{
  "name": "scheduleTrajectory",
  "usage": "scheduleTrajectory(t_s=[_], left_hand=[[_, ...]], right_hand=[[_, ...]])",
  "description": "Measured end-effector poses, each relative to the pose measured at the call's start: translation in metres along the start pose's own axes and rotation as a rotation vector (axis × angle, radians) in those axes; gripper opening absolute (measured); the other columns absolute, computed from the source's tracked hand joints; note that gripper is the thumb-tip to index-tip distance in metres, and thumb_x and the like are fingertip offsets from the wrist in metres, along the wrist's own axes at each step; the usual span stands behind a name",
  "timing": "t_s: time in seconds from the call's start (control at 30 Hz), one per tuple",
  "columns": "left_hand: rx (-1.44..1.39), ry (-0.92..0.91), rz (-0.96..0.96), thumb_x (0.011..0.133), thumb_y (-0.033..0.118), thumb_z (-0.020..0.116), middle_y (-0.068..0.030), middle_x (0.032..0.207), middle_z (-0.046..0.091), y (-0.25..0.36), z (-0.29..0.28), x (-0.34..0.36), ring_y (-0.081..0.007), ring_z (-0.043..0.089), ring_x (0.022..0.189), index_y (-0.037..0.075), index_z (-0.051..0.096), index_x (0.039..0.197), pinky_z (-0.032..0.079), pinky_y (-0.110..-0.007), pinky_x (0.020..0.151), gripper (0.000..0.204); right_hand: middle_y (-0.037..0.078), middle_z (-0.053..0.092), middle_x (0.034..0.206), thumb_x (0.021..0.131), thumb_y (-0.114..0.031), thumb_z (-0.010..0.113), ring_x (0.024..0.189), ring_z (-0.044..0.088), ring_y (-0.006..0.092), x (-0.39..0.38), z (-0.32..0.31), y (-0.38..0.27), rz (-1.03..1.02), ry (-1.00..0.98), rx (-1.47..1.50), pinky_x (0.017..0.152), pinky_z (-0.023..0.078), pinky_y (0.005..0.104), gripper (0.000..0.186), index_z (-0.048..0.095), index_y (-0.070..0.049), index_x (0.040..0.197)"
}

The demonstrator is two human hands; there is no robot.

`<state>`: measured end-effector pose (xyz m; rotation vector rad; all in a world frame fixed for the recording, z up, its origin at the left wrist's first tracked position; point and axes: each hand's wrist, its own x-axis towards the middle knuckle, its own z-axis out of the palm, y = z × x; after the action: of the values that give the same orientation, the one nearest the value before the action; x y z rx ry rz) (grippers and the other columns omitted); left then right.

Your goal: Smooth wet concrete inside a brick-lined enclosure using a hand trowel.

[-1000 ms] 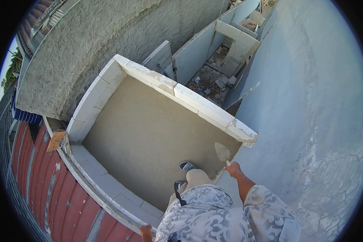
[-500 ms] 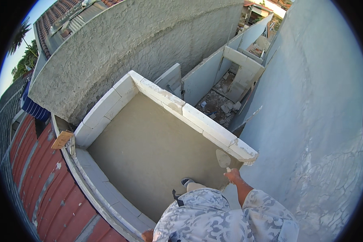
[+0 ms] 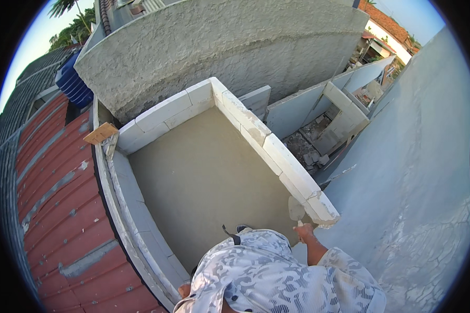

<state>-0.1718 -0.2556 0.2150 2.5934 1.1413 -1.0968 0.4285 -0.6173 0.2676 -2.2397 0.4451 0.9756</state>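
My right hand (image 3: 304,231) is closed around the handle of a trowel (image 3: 296,209). The trowel's flat, grey-smeared blade points away from me, close to the near end of the white block wall (image 3: 292,163); I cannot tell whether it touches. Beneath it spreads a smooth grey cement floor (image 3: 209,167), ringed by low walls of white blocks. At the lower edge, beside the left block wall (image 3: 133,195), only a small part of my left hand (image 3: 184,290) shows. Its fingers are hidden.
Past the left wall slopes a red metal roof (image 3: 62,208), with a blue tank (image 3: 74,81) beyond. A rough grey wall (image 3: 209,47) stands at the far side. On the right rises a tall pale wall (image 3: 402,172); rubble (image 3: 312,156) lies in a lower space outside the block wall.
The view has turned, so the surroundings sit further right and more sky shows. My right hand still holds the trowel near the wall's end, its blade now nearer the blocks in the picture.
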Motion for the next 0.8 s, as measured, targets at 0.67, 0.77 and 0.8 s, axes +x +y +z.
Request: scheduleTrajectory(t_s=[0.67,0.77,0.8], left_hand=[[-2.038,0.191,-0.792,0.082,-0.002,0.066,-0.0096,0.078,0.070,0.026,-0.043,-0.081,-0.0193,0.067,0.065,-0.005,0.071,0.090,0.054,-0.029,0.058,0.010],[-1.968,0.167,-0.798,0.081,-0.004,0.066,-0.0095,0.077,0.070,0.021,-0.030,-0.082,-0.0194,0.067,0.066,-0.005,0.070,0.093,0.056,-0.031,0.059,0.012],[-2.010,0.140,-0.754,0.081,-0.004,0.066,-0.0093,0.077,0.070,0.020,-0.023,-0.083,-0.0194,0.067,0.066,-0.005,0.070,0.094,0.056,-0.031,0.059,0.014]], right_hand=[[0.008,0.052,0.065,0.085,-0.014,0.078,0.047,0.052,0.0221,-0.034,0.022,-0.018,0.059,-0.090,0.046,0.040,0.043,0.0403,0.026,0.055,-0.002,0.090],[0.007,0.049,0.064,0.085,-0.014,0.077,0.047,0.050,0.0223,-0.036,0.023,-0.013,0.068,-0.101,0.064,0.040,0.041,0.0402,0.026,0.054,-0.003,0.088],[0.007,0.047,0.063,0.086,-0.014,0.077,0.047,0.049,0.0223,-0.039,0.022,-0.014,0.071,-0.093,0.053,0.040,0.040,0.0403,0.026,0.053,-0.004,0.087]])
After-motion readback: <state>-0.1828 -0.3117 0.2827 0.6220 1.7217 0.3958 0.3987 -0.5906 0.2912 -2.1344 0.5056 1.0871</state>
